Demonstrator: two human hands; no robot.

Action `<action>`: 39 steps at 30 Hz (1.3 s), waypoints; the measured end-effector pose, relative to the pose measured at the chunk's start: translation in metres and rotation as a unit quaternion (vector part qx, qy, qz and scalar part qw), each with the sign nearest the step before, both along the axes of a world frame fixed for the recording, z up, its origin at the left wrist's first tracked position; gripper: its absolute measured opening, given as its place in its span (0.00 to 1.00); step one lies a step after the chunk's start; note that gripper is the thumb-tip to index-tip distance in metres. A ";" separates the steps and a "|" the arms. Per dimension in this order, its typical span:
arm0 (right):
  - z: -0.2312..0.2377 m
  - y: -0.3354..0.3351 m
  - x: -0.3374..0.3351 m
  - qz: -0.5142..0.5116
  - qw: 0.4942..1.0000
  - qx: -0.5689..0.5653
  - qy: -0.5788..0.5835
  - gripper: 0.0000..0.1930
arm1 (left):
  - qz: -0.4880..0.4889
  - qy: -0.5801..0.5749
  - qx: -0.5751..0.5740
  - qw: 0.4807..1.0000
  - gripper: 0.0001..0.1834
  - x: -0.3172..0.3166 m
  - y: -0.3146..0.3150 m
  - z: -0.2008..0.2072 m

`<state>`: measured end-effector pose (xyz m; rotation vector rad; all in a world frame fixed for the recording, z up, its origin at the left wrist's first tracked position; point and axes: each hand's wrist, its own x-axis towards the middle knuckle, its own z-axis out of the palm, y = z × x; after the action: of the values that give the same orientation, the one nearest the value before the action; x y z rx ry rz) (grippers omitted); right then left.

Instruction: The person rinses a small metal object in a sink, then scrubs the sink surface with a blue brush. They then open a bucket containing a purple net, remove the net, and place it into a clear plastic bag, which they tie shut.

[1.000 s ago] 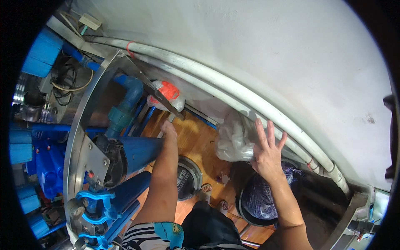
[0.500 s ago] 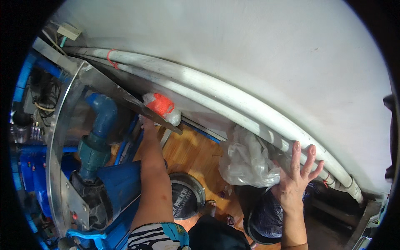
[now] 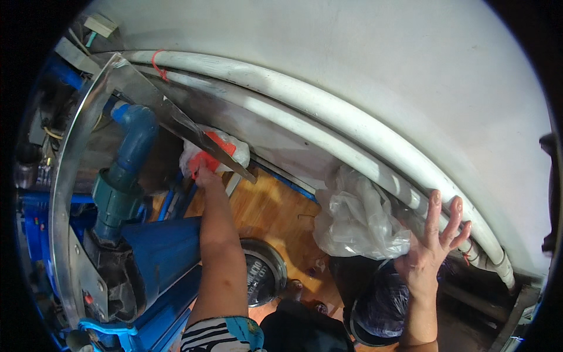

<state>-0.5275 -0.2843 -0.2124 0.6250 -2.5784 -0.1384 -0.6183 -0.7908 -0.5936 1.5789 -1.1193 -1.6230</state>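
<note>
My left hand (image 3: 206, 175), reaching forward past the metal panel, is closed on a bundled plastic bag (image 3: 237, 151), part clear and part red-orange. The panel's edge crosses in front of the bag and hides some of it. On the right, my right hand (image 3: 427, 249) is raised with several fingers stretched apart against the white pipes (image 3: 328, 146). A crumpled clear plastic bag (image 3: 358, 223) lies against its thumb side, where the thumb is hidden. I cannot make out any grip on that clear bag.
A thin metal panel (image 3: 226, 161) juts out with a pointed corner. Blue pipe fittings (image 3: 126, 170) stand at left. Below are a round black lid or tub (image 3: 261, 273) on the wooden floor (image 3: 272, 205) and a bin lined with dark plastic (image 3: 381, 305). A pale wall (image 3: 375, 64) rises behind.
My left hand has come out from behind the panel edge, and more of the red-orange bag shows beside it, shifted left. My right hand sits slightly farther right and higher, fingers still spread.
</note>
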 end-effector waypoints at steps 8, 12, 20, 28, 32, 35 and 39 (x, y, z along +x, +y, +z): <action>0.006 -0.002 0.003 0.021 0.998 -0.047 -0.026 0.19 | -0.065 -0.312 -0.381 0.868 0.23 0.077 0.043 -0.025; 0.012 -0.002 0.008 0.041 0.994 -0.075 -0.064 0.15 | -0.113 -0.359 -0.460 0.804 0.21 0.104 0.121 0.028; -0.001 0.005 0.054 0.043 0.954 -0.195 -0.224 0.26 | -0.268 -0.347 -0.344 0.831 0.09 0.169 0.218 0.093; -0.007 -0.016 0.062 -0.084 0.885 -0.283 -0.359 0.39 | -0.347 -0.105 -0.289 0.886 0.08 0.273 0.283 0.135; 0.018 -0.029 0.065 0.014 0.831 -0.458 -0.316 0.32 | -0.376 -0.073 -0.241 0.892 0.10 0.324 0.289 0.179; 0.062 -0.035 0.059 0.095 0.712 -0.623 -0.311 0.31 | -0.402 -0.090 -0.195 0.890 0.11 0.357 0.292 0.220; 0.130 -0.084 0.027 0.139 0.574 -0.768 -0.249 0.27 | -0.462 -0.183 -0.207 0.843 0.09 0.383 0.300 0.264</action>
<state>-0.5002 -0.3684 -0.0820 0.2683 -1.8104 2.3388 -0.2352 -0.4903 -0.3293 1.1062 -2.5247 -1.4287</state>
